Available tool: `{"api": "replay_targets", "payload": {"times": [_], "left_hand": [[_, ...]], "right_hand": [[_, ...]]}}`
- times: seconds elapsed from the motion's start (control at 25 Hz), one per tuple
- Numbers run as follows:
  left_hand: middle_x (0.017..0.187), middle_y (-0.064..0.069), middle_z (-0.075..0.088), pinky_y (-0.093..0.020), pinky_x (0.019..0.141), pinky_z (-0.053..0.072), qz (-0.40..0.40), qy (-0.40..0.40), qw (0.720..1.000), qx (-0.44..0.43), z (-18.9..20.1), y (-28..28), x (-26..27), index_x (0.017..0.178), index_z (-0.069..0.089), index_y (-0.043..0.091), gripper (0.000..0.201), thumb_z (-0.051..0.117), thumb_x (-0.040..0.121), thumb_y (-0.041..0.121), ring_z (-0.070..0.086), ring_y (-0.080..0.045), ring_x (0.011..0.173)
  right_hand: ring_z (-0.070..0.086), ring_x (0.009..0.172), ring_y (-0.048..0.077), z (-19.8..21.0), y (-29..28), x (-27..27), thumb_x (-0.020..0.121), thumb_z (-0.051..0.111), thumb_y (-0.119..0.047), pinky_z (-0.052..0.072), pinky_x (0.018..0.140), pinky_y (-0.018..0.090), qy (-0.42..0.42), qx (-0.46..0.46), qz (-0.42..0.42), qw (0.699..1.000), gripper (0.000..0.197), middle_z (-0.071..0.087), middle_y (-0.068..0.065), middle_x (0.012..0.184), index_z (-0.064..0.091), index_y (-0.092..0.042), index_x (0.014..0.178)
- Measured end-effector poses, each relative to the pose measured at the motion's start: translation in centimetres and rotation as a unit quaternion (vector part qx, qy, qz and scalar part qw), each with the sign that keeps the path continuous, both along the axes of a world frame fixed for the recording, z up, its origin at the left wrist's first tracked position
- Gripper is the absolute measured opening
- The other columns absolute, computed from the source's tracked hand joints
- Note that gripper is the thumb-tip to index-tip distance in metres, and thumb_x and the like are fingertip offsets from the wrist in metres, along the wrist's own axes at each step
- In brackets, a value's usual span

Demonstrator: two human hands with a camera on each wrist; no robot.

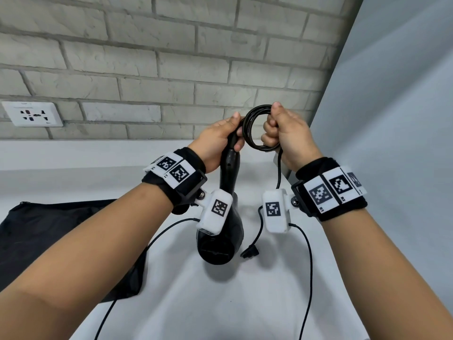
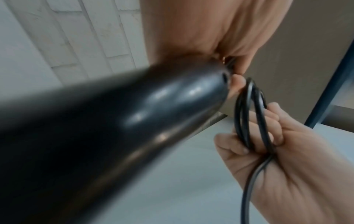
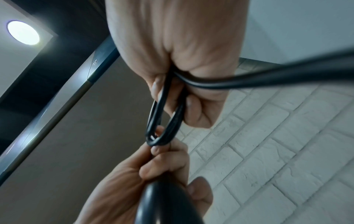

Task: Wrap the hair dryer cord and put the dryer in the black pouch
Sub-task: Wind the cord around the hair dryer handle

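- Left grip (image 1: 221, 138): your left hand is wrapping its curled fingers round the handle end of the hair dryer (image 1: 224, 217), holding it up with the handle uppermost and the barrel hanging below your wrist, close above the surface (image 1: 245, 303). From the right wrist view, its fingertips (image 3: 157, 150) are touching the near end of the coil.
- Right grip (image 1: 285, 133): your right hand is closing round the cord (image 1: 255, 126), which is sitting in several round loops between the two grips; the thumb is lying over the top of the loops and the fingers are curling through them.
- Cord tail: one strand is leaving the underside of the right grip and hanging down past your right wrist.
- Plug (image 1: 250, 252): it is lying on the surface below the right grip, just beside the dryer's barrel.
- Black pouch (image 1: 49, 231): it is lying flat on the surface, below and to the left of the left grip, partly under your left forearm, well apart from the dryer's handle.
- Wall socket (image 1: 31, 114): it is sitting on the brick wall, far to the left of the left grip.
- Wrist bands (image 1: 179, 177): black bands with white marker tags are sitting behind both grips.
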State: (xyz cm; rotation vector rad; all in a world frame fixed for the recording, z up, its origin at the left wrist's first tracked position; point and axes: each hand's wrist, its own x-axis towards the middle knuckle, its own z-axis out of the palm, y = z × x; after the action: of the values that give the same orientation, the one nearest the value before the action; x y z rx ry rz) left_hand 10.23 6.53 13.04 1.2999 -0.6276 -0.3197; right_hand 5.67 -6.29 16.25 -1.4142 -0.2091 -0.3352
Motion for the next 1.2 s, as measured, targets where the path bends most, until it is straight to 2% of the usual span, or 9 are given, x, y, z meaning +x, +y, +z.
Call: {"api": "replay_targets", "payload": {"times": [0.16,0.24,0.32,0.48,0.68,0.8,0.88,1.0,1.2], "left_hand": [[0.057,0.005,0.05,-0.024,0.054,0.03,0.038,0.07,0.996,-0.045,0.2,-0.6,-0.2,0.073,0.047,0.015,0.037,0.029,0.101,0.031,0.043,-0.004,0.042],[0.075,0.006,0.058,-0.026,0.066,0.04,0.028,0.091,0.994,-0.05,0.3,-0.7,-0.3,0.083,0.051,0.018,0.033,0.027,0.101,0.032,0.058,-0.007,0.063],[0.08,0.008,0.063,-0.031,0.076,0.04,0.006,0.086,0.995,-0.051,0.4,-0.6,-0.5,0.09,0.051,0.02,0.033,0.023,0.101,0.033,0.065,-0.011,0.074],[0.057,0.014,0.064,-0.027,0.061,0.038,0.017,0.069,0.997,-0.011,1.0,-0.6,-0.9,0.087,0.047,0.022,0.033,0.02,0.102,0.032,0.066,-0.008,0.066],[0.04,0.012,0.043,-0.023,0.047,0.025,0.072,0.04,0.997,0.007,1.1,-0.9,-0.6,0.072,0.037,0.019,0.036,0.021,0.103,0.03,0.035,-0.012,0.054],[0.037,0.012,0.036,-0.019,0.041,0.025,0.092,0.049,0.995,0.001,1.2,-0.8,-0.3,0.072,0.035,0.02,0.034,0.021,0.103,0.028,0.037,-0.006,0.041],[0.036,0.012,0.034,-0.016,0.04,0.028,0.091,0.049,0.995,0.0,1.2,-0.8,-0.1,0.075,0.04,0.02,0.034,0.021,0.103,0.025,0.038,-0.004,0.037],[0.035,0.014,0.033,-0.015,0.046,0.034,0.086,0.045,0.995,-0.006,1.0,-0.9,0.2,0.085,0.05,0.019,0.035,0.02,0.102,0.021,0.038,-0.004,0.037],[0.037,0.015,0.034,-0.016,0.046,0.031,0.079,0.017,0.997,0.012,1.3,-1.1,-0.3,0.085,0.048,0.012,0.029,0.029,0.101,0.029,0.034,-0.004,0.038]], "right_hand": [[0.021,0.031,-0.001,-0.6,0.7,0.1,0.1,0.027,-0.016,0.022,0.032,0.011,-0.01,-0.002,-0.017,1.0,0.04,0.03,-0.015,0.034,0.03,-0.014,0.059],[0.023,0.032,-0.001,-0.8,0.8,0.2,0.099,0.028,-0.015,0.023,0.033,0.011,-0.017,0.003,-0.037,0.999,0.04,0.032,-0.014,0.036,0.031,-0.014,0.06],[0.025,0.033,-0.001,-1.0,0.9,0.3,0.099,0.028,-0.014,0.024,0.034,0.011,-0.017,0.001,-0.059,0.998,0.039,0.033,-0.01,0.043,0.032,-0.015,0.06],[0.026,0.036,0.001,-1.3,0.6,0.5,0.099,0.028,-0.015,0.023,0.035,0.011,-0.013,-0.022,-0.096,0.995,0.038,0.023,0.0,0.057,0.032,-0.016,0.062],[0.039,0.039,0.004,-2.2,-0.1,0.8,0.1,0.027,-0.019,0.03,0.043,0.018,0.014,-0.064,-0.07,0.995,0.035,0.035,-0.006,0.049,0.04,-0.016,0.067],[0.051,0.048,0.009,-2.0,-0.6,0.2,0.098,0.027,-0.013,0.039,0.045,0.02,0.033,-0.104,-0.044,0.993,0.029,0.042,-0.003,0.059,0.055,-0.019,0.091],[0.052,0.052,0.011,-1.6,-0.7,-0.1,0.097,0.027,-0.01,0.041,0.041,0.019,0.048,-0.105,-0.031,0.993,0.03,0.042,-0.001,0.063,0.056,-0.017,0.104],[0.046,0.053,0.009,-1.6,-0.3,-0.4,0.099,0.029,-0.019,0.034,0.034,0.016,0.059,-0.137,-0.046,0.988,0.028,0.037,-0.003,0.06,0.055,-0.017,0.089],[0.039,0.047,0.007,-1.6,0.5,0.0,0.099,0.03,-0.026,0.027,0.033,0.011,0.069,-0.158,-0.093,0.981,0.034,0.033,-0.004,0.055,0.043,-0.019,0.068]]}}
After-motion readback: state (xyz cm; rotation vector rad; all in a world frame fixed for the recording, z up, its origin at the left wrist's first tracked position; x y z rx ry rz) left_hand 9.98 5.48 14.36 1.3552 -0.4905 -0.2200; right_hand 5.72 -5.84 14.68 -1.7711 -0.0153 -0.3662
